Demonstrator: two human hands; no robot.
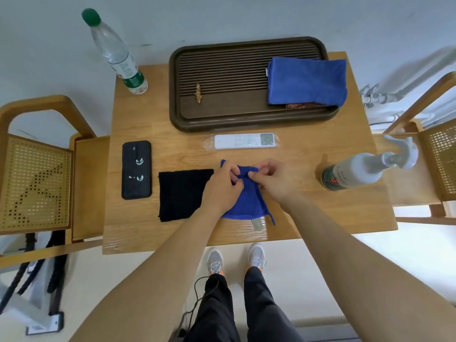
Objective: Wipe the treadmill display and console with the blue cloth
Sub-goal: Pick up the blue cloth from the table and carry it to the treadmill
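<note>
A small blue cloth (249, 201) lies on the wooden table (308, 213) near its front edge, a grey tag sticking out at its near side. My left hand (220, 187) and my right hand (272, 180) both pinch the cloth's far edge, fingers closed on the fabric. A second, larger blue cloth (307, 81) lies folded at the right end of a dark slatted tray (209, 119). No treadmill display or console is in view.
A black cloth (181, 193) and a black phone (136, 170) lie left of my hands. A white remote (244, 141) sits ahead of them. A spray bottle (357, 172) stands right, a water bottle (116, 53) at far left. Wooden chairs (37, 181) flank the table.
</note>
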